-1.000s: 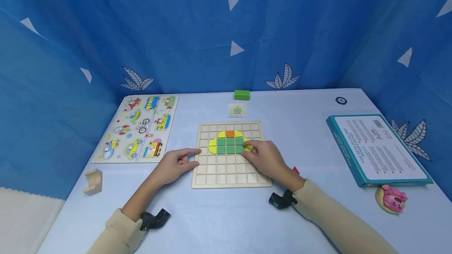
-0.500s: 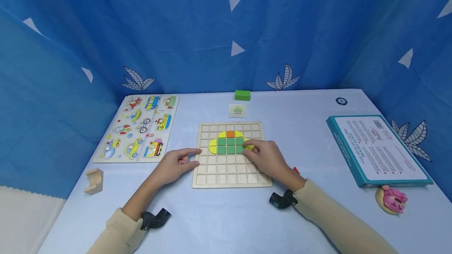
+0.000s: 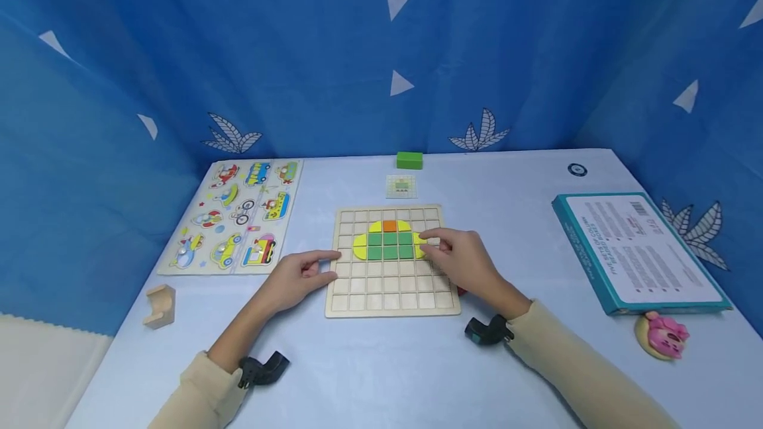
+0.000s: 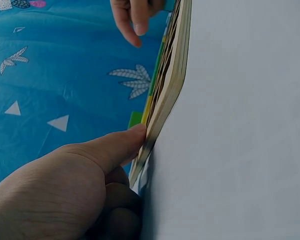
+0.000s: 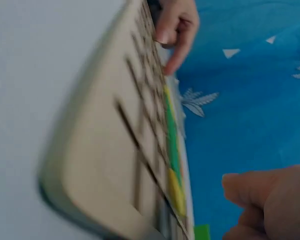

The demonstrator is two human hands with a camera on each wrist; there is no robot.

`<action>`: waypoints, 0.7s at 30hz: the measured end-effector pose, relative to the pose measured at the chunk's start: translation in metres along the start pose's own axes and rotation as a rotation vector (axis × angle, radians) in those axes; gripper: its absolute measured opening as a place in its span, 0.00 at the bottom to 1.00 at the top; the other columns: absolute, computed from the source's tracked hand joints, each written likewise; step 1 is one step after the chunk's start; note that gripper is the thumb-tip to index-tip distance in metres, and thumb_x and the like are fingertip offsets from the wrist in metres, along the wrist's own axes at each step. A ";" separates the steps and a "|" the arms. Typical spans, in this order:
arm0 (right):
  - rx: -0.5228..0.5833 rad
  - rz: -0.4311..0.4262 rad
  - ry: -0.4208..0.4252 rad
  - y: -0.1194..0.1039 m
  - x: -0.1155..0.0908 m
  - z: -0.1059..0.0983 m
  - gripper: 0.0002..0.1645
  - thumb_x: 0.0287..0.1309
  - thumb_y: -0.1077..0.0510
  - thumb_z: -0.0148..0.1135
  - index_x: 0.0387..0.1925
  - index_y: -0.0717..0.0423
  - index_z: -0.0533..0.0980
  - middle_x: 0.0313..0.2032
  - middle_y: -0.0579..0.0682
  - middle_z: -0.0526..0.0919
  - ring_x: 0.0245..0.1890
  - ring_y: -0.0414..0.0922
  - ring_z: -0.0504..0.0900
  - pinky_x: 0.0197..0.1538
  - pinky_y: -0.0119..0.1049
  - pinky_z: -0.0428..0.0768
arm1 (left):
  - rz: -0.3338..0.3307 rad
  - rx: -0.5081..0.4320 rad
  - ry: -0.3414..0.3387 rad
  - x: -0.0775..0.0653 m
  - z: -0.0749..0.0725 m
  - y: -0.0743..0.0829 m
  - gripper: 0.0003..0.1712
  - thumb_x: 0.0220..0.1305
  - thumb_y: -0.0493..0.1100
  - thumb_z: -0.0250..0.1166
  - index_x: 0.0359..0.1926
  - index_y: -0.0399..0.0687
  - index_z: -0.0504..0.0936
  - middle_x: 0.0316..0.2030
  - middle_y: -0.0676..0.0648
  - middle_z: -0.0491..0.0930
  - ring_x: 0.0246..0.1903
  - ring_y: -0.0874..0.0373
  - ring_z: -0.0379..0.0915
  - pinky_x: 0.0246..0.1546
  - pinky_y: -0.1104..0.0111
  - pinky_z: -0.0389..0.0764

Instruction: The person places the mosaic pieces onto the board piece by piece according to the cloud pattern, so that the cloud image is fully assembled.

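A wooden grid board lies on the table in the head view. In its upper half sit several green squares, an orange square and curved yellow pieces at the sides. My left hand touches the board's left edge with thumb and forefinger; the left wrist view shows the thumb on the rim. Over the board's right side is my right hand, thumb and forefinger apart beside the right yellow pieces. Nothing shows between those fingers. A small red piece is mostly hidden below that hand.
Behind the board lie a small pattern card and a green block. A vehicle puzzle and a wooden arch are at left. At right are a teal-edged box, a pink figure and a black disc.
My right hand has let go at the right yellow pieces and drawn slightly right and back, uncovering more of them. My left hand stays at the board's edge.
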State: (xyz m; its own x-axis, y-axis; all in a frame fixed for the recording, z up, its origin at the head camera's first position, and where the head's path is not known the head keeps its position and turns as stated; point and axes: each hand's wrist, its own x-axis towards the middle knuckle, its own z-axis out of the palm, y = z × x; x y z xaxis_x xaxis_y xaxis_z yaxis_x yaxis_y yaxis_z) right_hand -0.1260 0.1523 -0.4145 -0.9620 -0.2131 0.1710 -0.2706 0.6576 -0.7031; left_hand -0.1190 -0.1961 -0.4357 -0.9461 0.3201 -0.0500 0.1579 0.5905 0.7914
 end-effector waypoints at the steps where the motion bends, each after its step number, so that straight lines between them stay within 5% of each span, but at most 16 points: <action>1: 0.003 -0.004 0.003 0.001 -0.001 -0.006 0.14 0.64 0.54 0.71 0.50 0.50 0.86 0.13 0.44 0.61 0.13 0.43 0.60 0.18 0.33 0.57 | 0.005 0.002 0.002 0.000 0.000 0.000 0.21 0.66 0.50 0.72 0.60 0.58 0.84 0.18 0.55 0.64 0.19 0.62 0.59 0.24 0.69 0.63; 11: -0.049 0.029 -0.105 0.040 -0.039 -0.058 0.13 0.60 0.56 0.74 0.48 0.48 0.87 0.13 0.43 0.65 0.13 0.44 0.66 0.18 0.34 0.62 | 0.002 0.001 0.005 -0.001 -0.001 0.000 0.21 0.67 0.49 0.71 0.60 0.57 0.84 0.17 0.55 0.63 0.19 0.61 0.59 0.25 0.69 0.63; 21: -0.042 -0.016 -0.246 0.043 -0.060 -0.053 0.14 0.58 0.55 0.76 0.48 0.44 0.87 0.13 0.38 0.64 0.16 0.38 0.66 0.22 0.32 0.63 | 0.002 -0.002 0.005 0.000 0.000 0.000 0.21 0.67 0.50 0.71 0.60 0.59 0.84 0.17 0.56 0.64 0.19 0.61 0.59 0.24 0.69 0.63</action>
State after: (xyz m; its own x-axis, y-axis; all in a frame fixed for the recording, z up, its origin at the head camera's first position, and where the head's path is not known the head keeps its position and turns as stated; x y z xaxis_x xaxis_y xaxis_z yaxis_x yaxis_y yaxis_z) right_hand -0.0818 0.2316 -0.4180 -0.9209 -0.3898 0.0055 -0.2923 0.6811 -0.6713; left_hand -0.1186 -0.1961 -0.4359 -0.9473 0.3173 -0.0453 0.1592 0.5885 0.7926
